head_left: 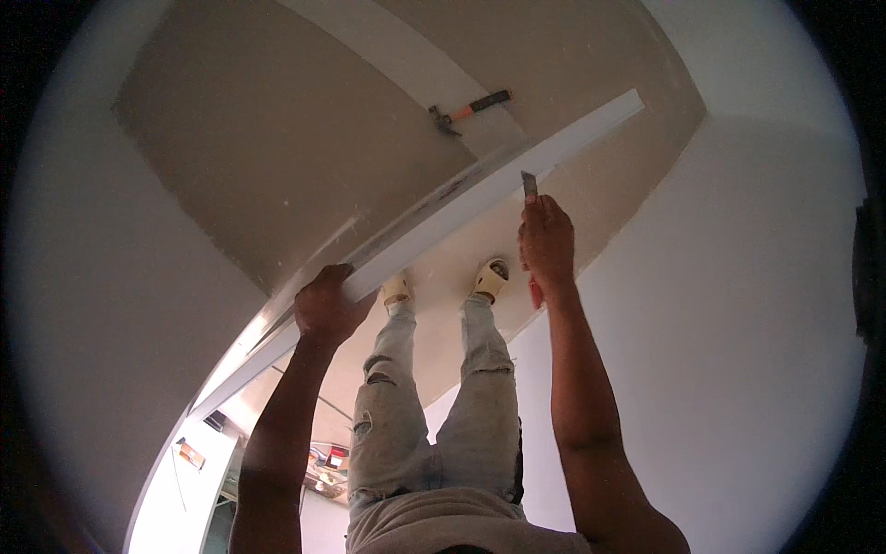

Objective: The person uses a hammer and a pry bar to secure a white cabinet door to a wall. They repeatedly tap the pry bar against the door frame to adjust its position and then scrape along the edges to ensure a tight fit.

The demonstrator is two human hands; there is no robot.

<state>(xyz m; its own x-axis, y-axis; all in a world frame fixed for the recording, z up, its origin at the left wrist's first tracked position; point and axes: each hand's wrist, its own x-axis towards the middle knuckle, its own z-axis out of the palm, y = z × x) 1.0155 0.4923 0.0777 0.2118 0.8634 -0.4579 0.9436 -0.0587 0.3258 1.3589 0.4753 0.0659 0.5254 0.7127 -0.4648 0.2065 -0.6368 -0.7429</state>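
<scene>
A long, narrow white strip (489,197), like a length of trim, slants across in front of me from lower left to upper right. My left hand (332,305) is closed around it left of the middle, its fingers partly hidden. My right hand (546,238) grips a red-handled utility knife (529,183). Its grey blade points up and lies close to the strip's near edge; whether it touches, I cannot tell. The knife's red end shows below my fist. Beyond the strip, a claw hammer (469,110) with an orange and black handle lies on the floor.
The brown floor (258,120) has a paler band (397,46) across it and is bordered by pale walls (738,305). My feet, in light clogs (492,277), stand just on the near side of the strip. Assorted items, including a red one (336,457), sit at lower left.
</scene>
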